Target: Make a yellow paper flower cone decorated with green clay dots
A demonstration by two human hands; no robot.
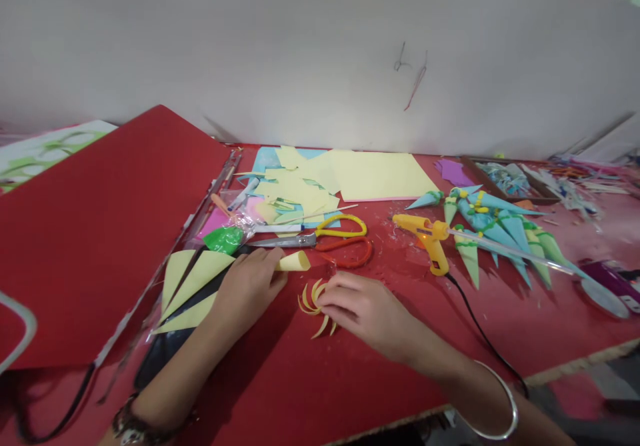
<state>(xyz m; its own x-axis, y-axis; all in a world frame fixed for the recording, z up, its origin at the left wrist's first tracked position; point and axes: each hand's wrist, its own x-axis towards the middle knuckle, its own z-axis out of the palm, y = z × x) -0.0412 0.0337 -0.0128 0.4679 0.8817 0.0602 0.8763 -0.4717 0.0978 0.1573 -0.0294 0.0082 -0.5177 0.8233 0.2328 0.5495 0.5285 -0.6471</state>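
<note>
On the table (310, 379), the left hand (253, 286) grips a paper cone (295, 261) squeezing could crush; the right hand (370, 309) apparently pinches curled strips (314, 293).

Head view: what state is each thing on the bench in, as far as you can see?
Glue gun: on its side, light glowing orange, stick inserted.
Scissors: handles spread, tips hidden.
Yellow paper roll: rolled, in left hand.
Yellow strips: curled, at right hand's fingertips.
Large yellow sheet: flat.
Blue and green cones: rolled, piled.
</note>
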